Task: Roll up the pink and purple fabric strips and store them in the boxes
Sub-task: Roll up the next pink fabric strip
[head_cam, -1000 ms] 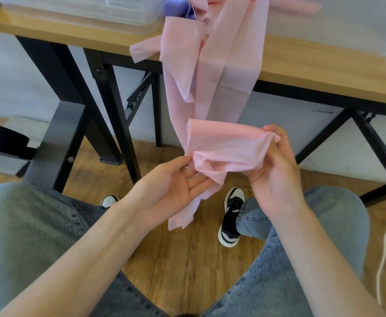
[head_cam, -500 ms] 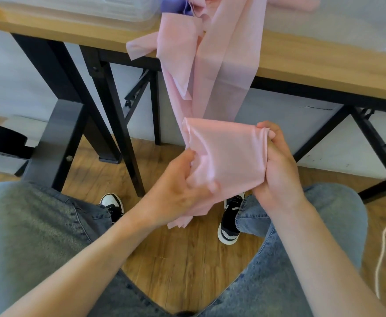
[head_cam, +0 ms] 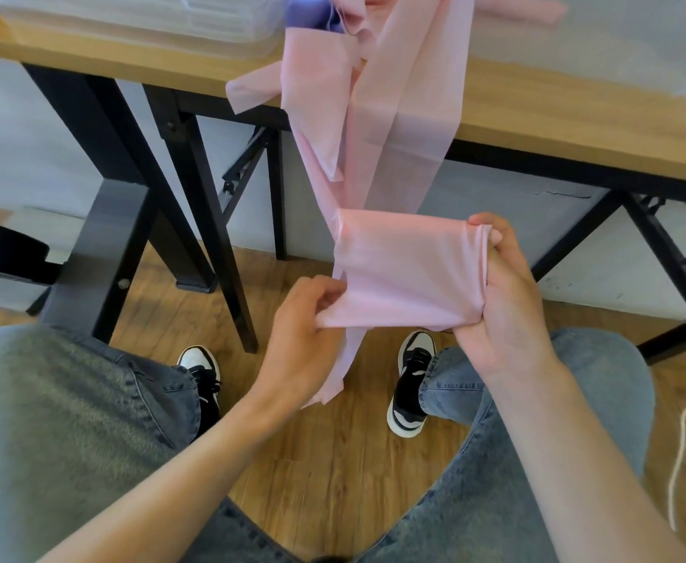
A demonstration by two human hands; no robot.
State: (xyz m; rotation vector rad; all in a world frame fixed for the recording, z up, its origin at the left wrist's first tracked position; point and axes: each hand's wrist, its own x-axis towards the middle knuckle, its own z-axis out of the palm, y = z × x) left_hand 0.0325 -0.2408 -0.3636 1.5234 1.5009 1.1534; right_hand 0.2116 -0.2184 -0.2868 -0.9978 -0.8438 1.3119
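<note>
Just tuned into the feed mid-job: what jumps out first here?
The pink fabric strip dominates the middle: it hangs from the wooden table edge down to a flat, partly wound bundle held above the person's knees. The right hand grips the bundle's right edge, while the left hand pinches its lower left corner. A clear plastic box sits on the table at top left, with purple fabric beside it.

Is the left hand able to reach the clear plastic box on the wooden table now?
Probably not at once: the left hand pinches the pink fabric strip, low before the table, and the clear plastic box lies farther up.
</note>
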